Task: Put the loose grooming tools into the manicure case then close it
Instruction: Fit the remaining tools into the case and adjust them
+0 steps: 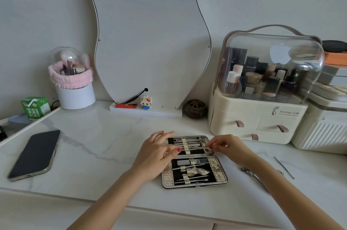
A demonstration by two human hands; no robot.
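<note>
Two hands, textured metallic manicure case [219,170], slim steel tools

bare forearms, red-painted nails, no sleeves

Marble-look table [105,141] is showing smooth and glossy. Manicure case [194,162] is showing textured shiny metallic rim, matt black lining, polished metal tools. Phone [35,154] is showing glossy glass. Organizer lid [272,64] is showing clear plastic.
</note>
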